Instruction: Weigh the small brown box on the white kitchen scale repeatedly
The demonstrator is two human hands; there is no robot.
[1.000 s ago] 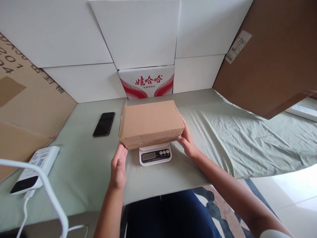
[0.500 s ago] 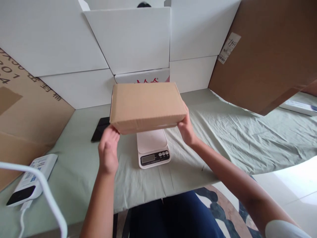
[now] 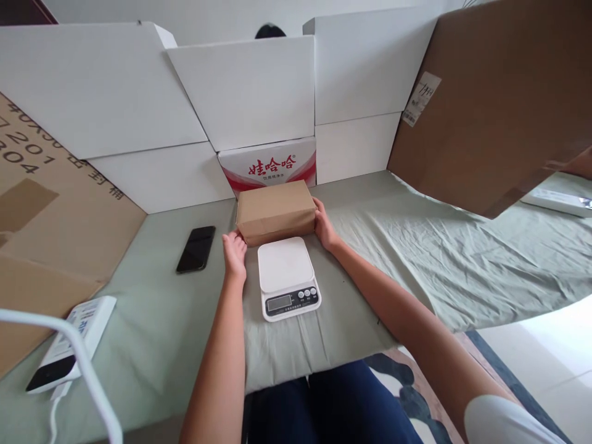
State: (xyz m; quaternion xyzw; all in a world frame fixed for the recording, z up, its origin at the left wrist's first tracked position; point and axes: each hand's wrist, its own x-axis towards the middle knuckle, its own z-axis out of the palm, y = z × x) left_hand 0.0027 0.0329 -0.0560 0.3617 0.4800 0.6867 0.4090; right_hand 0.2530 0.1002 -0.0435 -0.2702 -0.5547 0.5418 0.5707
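Cardboard box (image 3: 275, 210), plain brown and closed, lay flat on the table (image 3: 152, 327) just beyond the far edge of the white kitchen scale (image 3: 287, 279), close in front of the red-and-white printed carton (image 3: 268, 164). It was a low, rectangular mailer with unmarked kraft surfaces, a smooth top and a slightly creased near side, its long edge running left to right. The left hand (image 3: 235, 253) pressed against its near left corner, fingers curled round the end, and the right hand (image 3: 324, 227) clasped its right end with the palm against the side; both hands were grasping the box. The scale's platform was bare, its small display and row of buttons facing the near side. A black phone (image 3: 196, 248) lay on the pale green cloth to the left, well apart from the box, and a white device (image 3: 69, 345) with a cable rested at the near left. White folded cartons (image 3: 245, 86) stood along the far edge.
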